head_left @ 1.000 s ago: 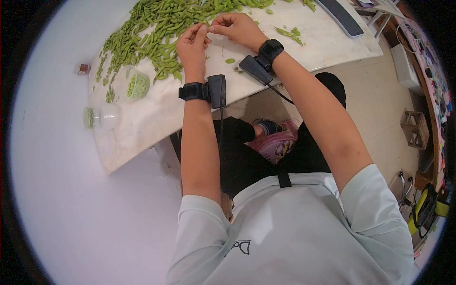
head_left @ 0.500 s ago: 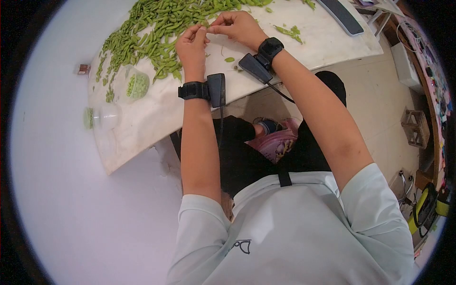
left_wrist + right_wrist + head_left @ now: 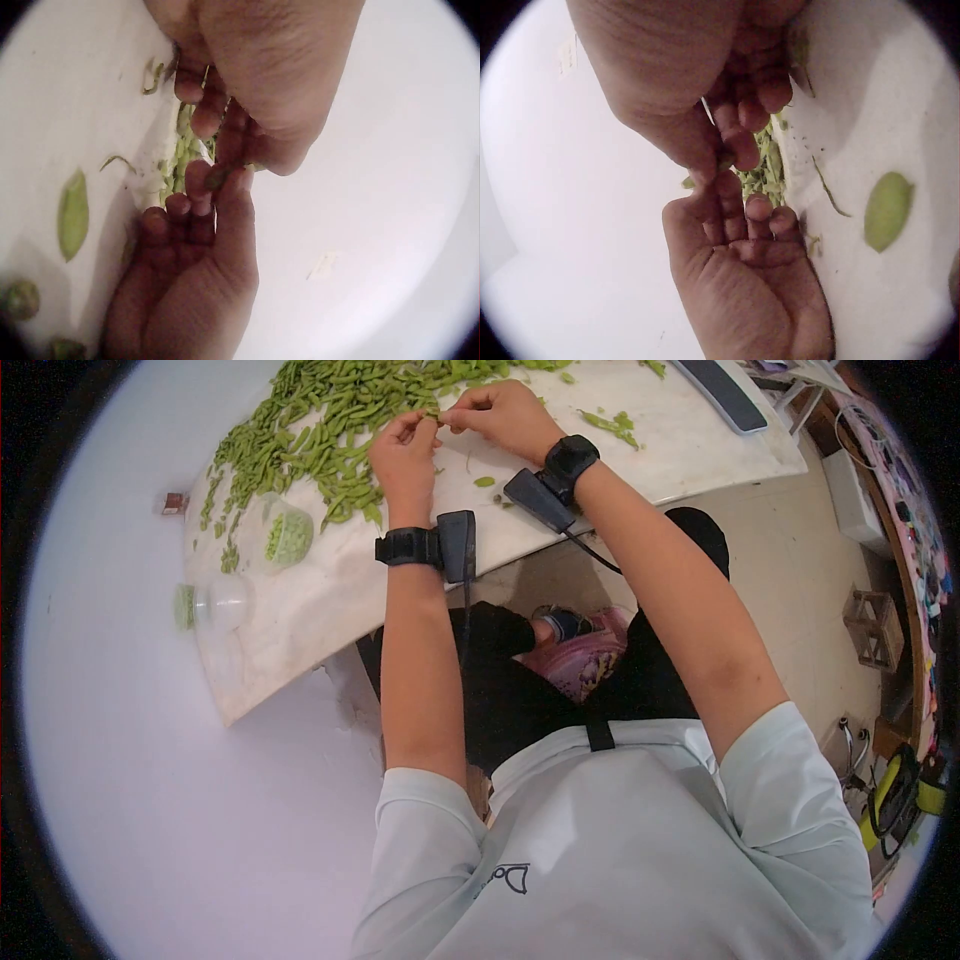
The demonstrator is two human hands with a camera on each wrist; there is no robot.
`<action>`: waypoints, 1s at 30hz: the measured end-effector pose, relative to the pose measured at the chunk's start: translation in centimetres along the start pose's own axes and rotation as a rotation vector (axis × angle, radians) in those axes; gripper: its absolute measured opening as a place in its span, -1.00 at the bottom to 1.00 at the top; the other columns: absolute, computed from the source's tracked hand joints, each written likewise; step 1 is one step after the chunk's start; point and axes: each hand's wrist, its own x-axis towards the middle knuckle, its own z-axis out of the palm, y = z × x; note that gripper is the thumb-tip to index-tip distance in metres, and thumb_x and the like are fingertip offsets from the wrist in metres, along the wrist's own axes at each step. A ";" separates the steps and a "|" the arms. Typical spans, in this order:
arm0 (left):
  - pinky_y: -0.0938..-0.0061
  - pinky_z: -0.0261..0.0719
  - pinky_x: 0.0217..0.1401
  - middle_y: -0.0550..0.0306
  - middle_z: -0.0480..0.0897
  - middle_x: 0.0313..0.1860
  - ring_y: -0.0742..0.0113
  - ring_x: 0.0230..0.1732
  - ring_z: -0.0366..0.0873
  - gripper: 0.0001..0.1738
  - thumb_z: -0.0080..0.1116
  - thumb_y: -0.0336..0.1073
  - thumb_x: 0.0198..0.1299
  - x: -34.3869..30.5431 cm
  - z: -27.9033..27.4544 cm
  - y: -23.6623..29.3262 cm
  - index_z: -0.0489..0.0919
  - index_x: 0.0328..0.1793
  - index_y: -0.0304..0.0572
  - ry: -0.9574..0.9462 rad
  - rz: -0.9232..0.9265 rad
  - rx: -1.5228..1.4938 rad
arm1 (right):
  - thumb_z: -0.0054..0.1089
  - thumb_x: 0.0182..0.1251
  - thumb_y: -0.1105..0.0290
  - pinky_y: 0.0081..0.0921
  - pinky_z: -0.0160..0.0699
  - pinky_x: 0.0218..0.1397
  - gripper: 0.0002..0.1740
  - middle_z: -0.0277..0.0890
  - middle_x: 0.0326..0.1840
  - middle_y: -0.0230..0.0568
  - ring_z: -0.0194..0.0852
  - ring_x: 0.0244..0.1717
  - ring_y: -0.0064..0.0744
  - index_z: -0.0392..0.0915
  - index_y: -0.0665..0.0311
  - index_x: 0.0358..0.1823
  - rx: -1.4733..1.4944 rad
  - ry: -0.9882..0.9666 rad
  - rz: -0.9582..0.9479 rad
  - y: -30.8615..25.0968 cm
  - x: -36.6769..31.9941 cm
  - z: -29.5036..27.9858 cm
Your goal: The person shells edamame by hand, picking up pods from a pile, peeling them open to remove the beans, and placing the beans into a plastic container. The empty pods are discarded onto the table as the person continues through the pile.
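Both hands meet over the near side of a heap of green soybean pods (image 3: 330,445) on a white-topped table. My left hand (image 3: 405,465) pinches a small green pod (image 3: 432,416) between thumb and finger. From the other side, my right hand (image 3: 512,422) pinches it too, thumb against fingertip. In the left wrist view a dark green part of the pod (image 3: 216,178) shows between the right thumb and finger; the fingertips cover most of it. One loose soybean pod (image 3: 485,481) lies on the table below the hands.
Left of the heap stands a clear plastic cup (image 3: 290,540) of shelled green beans. Another clear container (image 3: 228,604) lies near the left table edge. Pod scraps (image 3: 612,428) sit to the right, and a long black-and-silver device (image 3: 725,396) rests at the far right.
The hands stay fingertip to fingertip over the table. My right hand has shifted up slightly, and a little more green shows between the fingertips.
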 end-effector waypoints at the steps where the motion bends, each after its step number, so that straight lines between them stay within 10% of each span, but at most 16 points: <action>1: 0.69 0.39 -0.45 0.19 0.59 -0.46 0.54 -0.52 0.47 -0.80 0.16 -0.44 0.08 -0.1 0.1 0.1 0.58 -0.19 -0.43 0.003 -0.007 -0.014 | 0.23 0.14 0.18 -0.59 0.44 -0.41 -0.72 0.60 -0.56 -0.30 0.48 -0.53 -0.54 0.67 0.27 -0.44 -0.008 -0.006 0.014 -0.1 0.0 0.0; 30: 0.67 0.46 -0.36 0.18 0.57 -0.37 0.53 -0.42 0.49 -0.70 0.27 -0.43 0.06 0.1 0.3 0.2 0.52 -0.08 -0.35 -0.135 0.076 0.051 | 0.09 0.26 0.21 -0.55 0.42 -0.52 -0.70 0.52 -0.60 -0.28 0.39 -0.64 -0.57 0.59 0.32 -0.41 0.007 0.112 -0.055 1.7 0.8 0.4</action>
